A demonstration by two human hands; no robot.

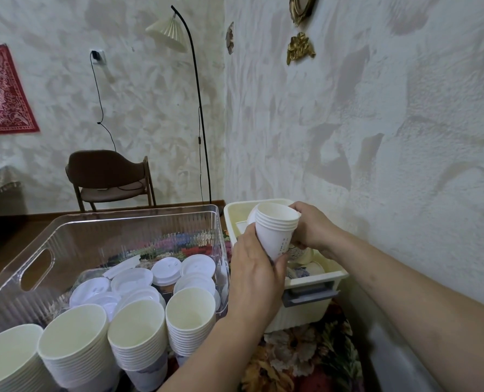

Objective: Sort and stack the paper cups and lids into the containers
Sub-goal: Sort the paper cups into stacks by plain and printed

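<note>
White nested cups (pixel 277 232) are gripped by left hand (pixel 256 274), fingers curled; right hand (pixel 311 229) pinches the rim; the printed writing is unreadable.

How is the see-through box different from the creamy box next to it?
The clear bin is see-through with ribbed walls; the cream bin is solid, so its inside is hidden from the side. The clear bin is bigger and holds white lids; the cream bin is smaller and holds cups. The hands hold a cup stack over the cream bin, not the clear one. Both are open-topped.
</note>
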